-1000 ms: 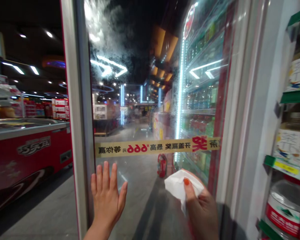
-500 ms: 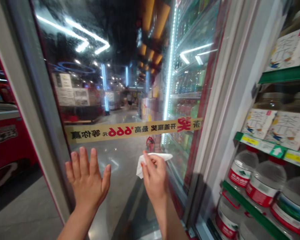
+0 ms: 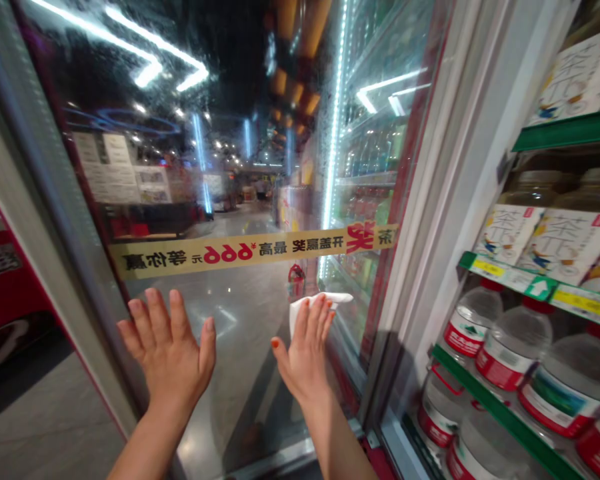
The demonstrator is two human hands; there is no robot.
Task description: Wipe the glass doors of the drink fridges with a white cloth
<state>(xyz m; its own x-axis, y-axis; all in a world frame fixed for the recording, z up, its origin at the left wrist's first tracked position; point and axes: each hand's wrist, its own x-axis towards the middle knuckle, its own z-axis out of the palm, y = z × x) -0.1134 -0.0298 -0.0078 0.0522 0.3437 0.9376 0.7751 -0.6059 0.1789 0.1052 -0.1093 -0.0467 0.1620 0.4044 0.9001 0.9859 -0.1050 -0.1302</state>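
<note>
My left hand (image 3: 173, 353) is open, its fingers spread and raised against the glass door (image 3: 220, 373) beside the left frame, nothing in it. My right hand (image 3: 307, 360) holds a white tissue (image 3: 341, 298) against the same pane, fingers laid over it and thumb held apart. Parts of the tissue stick out above and left of the fingers; the rest is hidden behind them. Above both hands, a yellow strip (image 3: 187, 259) with red and black mirrored lettering runs across the glass.
To the right, shelves with green edges (image 3: 505, 407) carry large water bottles (image 3: 513, 343) with red labels and boxed jars (image 3: 560, 243). The door's metal frame (image 3: 420, 220) stands between them and the pane. A red panel (image 3: 10, 287) is at far left.
My right hand has gone from pinching the tissue to lying with fingers extended over it on the glass. The left hand stays spread on the pane. The view has shifted slightly.
</note>
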